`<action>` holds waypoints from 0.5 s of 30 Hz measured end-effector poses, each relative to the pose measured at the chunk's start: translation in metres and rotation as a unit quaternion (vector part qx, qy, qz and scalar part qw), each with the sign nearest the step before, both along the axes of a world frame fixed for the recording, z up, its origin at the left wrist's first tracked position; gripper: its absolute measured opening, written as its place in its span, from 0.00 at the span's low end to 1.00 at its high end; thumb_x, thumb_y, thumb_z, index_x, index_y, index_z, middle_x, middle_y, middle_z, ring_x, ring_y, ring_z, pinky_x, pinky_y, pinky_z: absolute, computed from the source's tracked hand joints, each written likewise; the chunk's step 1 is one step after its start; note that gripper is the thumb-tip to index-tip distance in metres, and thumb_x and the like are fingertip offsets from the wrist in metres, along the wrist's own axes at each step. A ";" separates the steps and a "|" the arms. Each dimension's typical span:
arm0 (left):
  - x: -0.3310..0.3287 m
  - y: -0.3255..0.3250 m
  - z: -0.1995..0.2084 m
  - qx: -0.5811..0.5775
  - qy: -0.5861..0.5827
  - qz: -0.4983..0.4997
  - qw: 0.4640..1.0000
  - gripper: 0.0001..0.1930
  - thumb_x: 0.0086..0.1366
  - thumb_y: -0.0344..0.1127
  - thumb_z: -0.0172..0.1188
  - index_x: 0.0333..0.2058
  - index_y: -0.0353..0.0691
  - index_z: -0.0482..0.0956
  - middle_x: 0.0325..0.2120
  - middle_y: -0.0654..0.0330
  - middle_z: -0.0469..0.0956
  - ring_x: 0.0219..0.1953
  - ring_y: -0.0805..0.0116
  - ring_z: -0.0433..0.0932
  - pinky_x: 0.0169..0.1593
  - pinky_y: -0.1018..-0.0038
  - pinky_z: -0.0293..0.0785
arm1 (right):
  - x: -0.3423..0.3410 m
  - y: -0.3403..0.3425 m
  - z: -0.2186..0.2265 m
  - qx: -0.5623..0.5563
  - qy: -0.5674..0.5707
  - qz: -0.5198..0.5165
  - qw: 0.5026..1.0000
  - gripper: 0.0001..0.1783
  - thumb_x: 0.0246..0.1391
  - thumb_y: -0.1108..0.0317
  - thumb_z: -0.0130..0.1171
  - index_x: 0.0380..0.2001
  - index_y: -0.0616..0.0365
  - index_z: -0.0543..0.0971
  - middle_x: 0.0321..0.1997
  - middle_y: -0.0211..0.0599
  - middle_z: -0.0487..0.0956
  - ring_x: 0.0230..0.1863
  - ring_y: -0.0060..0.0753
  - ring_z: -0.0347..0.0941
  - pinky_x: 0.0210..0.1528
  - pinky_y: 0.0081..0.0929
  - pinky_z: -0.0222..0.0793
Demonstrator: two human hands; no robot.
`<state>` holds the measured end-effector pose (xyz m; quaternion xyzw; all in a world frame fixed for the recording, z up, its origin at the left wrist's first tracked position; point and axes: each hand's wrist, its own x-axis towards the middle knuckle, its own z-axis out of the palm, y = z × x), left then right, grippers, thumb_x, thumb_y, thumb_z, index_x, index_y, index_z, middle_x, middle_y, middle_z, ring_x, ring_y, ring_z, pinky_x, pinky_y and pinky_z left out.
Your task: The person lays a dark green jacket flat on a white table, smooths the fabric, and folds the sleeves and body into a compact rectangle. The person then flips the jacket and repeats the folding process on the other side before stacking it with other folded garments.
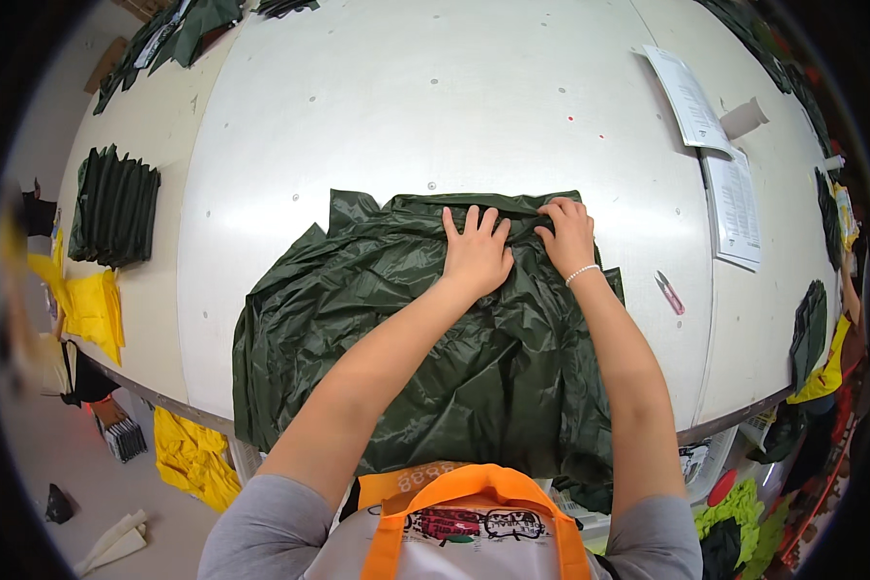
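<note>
Hands [478, 257] [569, 240] on dk grn fabric [474, 387], R grip unclear

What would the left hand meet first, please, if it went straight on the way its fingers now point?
The left hand would probably first meet the far edge of the dark green fabric beneath it, then the pale tabletop; fold height is hard to judge.
</note>
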<state>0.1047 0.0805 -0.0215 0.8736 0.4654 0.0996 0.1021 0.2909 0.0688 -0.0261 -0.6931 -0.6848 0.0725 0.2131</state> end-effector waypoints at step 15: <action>0.036 0.032 -0.004 -0.123 -0.358 0.029 0.925 0.08 0.51 0.35 0.64 0.25 0.38 0.75 0.28 0.60 0.72 0.35 0.60 0.71 0.39 0.67 0.68 | -0.008 0.006 0.020 0.005 0.221 -0.050 0.974 0.05 0.43 0.76 0.62 0.27 0.61 0.78 0.29 0.39 0.79 0.36 0.39 0.74 0.41 0.32 0.70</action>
